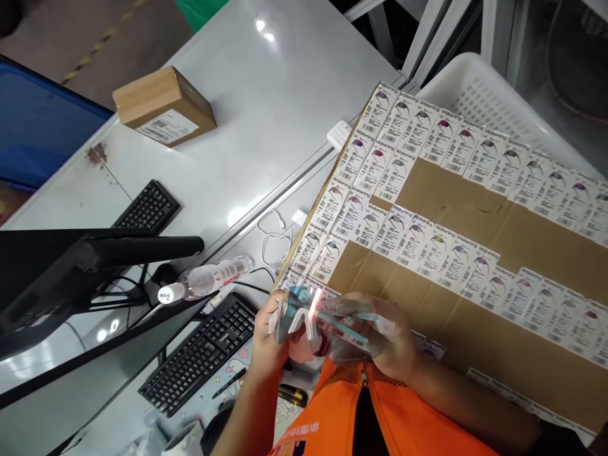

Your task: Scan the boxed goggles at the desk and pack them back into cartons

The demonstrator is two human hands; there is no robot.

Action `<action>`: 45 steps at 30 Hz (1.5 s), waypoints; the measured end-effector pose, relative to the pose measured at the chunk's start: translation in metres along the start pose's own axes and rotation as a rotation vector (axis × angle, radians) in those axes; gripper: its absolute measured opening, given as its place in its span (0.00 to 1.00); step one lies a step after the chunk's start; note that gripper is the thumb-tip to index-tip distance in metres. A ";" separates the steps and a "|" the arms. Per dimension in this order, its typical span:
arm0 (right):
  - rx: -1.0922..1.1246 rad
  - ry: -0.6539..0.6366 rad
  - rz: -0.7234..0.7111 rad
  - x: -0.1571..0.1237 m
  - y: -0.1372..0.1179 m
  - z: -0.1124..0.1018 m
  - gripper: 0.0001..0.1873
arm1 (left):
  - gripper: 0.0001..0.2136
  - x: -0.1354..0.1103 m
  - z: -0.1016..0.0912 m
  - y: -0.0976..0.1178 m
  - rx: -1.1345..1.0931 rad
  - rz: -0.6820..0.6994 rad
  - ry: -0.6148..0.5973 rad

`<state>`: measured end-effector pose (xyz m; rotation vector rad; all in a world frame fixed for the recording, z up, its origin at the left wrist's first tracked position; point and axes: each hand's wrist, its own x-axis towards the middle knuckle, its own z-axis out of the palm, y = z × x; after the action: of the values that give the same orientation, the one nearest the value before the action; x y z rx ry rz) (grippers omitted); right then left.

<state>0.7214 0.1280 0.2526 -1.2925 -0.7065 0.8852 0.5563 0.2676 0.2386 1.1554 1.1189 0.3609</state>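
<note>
My left hand (266, 335) and my right hand (387, 339) meet low in the head view, both closed round a clear plastic bag (332, 323) with glasses inside. The bag catches a bright pink glare. It is held just over the near edge of a large cardboard sheet (475, 253). Rows of white printed glasses labels (403, 234) with barcodes cover much of that sheet. My orange vest (342, 411) fills the bottom of the view.
A black keyboard (199, 354) lies left of my hands, a second keyboard (147, 206) farther back. A water bottle (204, 280) lies on its side by white cables (275, 237). A small cardboard box (164, 104) sits on the grey table; a white basket (484, 95) stands behind the sheet.
</note>
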 end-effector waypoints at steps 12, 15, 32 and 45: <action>-0.147 -0.052 0.120 -0.004 0.013 -0.004 0.17 | 0.14 0.033 -0.023 0.007 0.713 0.549 -0.147; -0.133 -0.049 0.134 -0.005 0.014 -0.004 0.16 | 0.14 0.035 -0.023 0.012 0.737 0.493 -0.216; -0.055 -0.007 0.397 -0.044 0.006 -0.022 0.22 | 0.20 -0.042 0.002 -0.038 0.469 0.136 -0.259; -0.027 -0.002 0.375 -0.052 0.006 -0.022 0.19 | 0.23 -0.048 0.006 -0.035 0.471 0.161 -0.219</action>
<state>0.7131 0.0726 0.2454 -1.4748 -0.4850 1.1810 0.5295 0.2147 0.2327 1.6638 0.9430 0.0877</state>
